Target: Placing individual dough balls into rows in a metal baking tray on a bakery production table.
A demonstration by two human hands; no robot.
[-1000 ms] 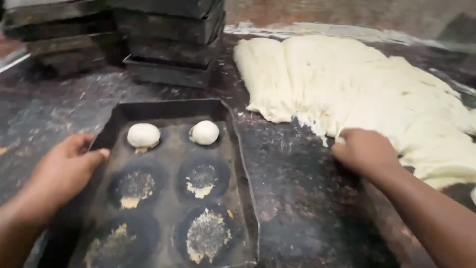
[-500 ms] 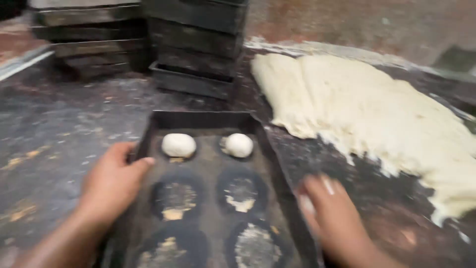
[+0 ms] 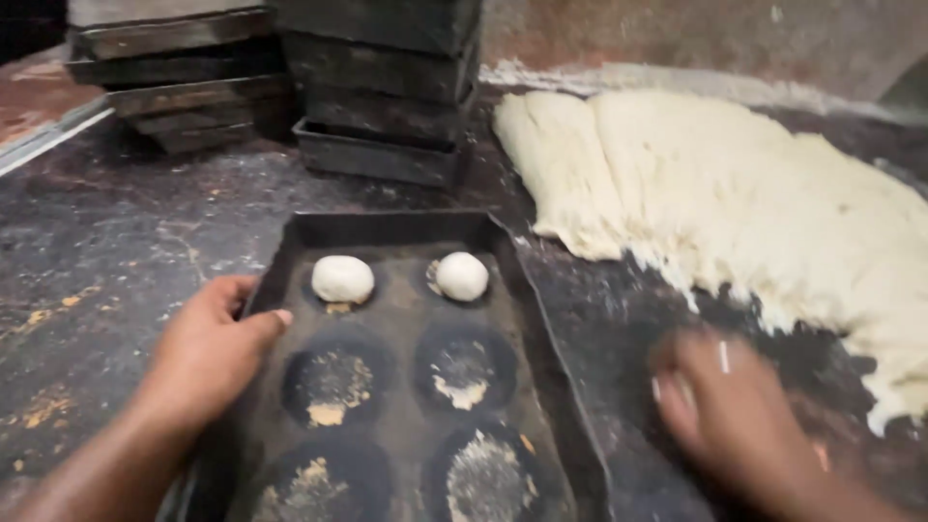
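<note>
- Dark, blackened metal baking tray [image 3: 541, 319] with round cups lay straight ahead in the head view, long axis running away from the body.
- Rested on the tray's left rim: left hand [image 3: 208, 353], fingers curled over the edge and thumb laid just inside, gripping the wall.
- Sat in the two farthest cups: left round white dough ball [image 3: 342, 278] and right round white dough ball [image 3: 461, 275], side by side, apart from each other; lay nearer to the left hand than to the right.
- Stayed bare of dough: the four nearer cups, dusted with pale crumbs and flour.
- Hovered low just beside the tray's right wall: right hand [image 3: 735, 411], blurred, fingers seemingly bunched around something pale; could not tell whether closed on a piece or loose.
- Spread beyond the right hand, up and to the right: big flat pale slab of dough [image 3: 754, 193], ragged near edge close to the fingers.
- Served as the surface: dark, speckled, flour-smeared worktop [image 3: 116, 251].
- Stood at the back: stacks of empty dark metal trays [image 3: 377, 77] against a rough reddish wall [image 3: 677, 34].
</note>
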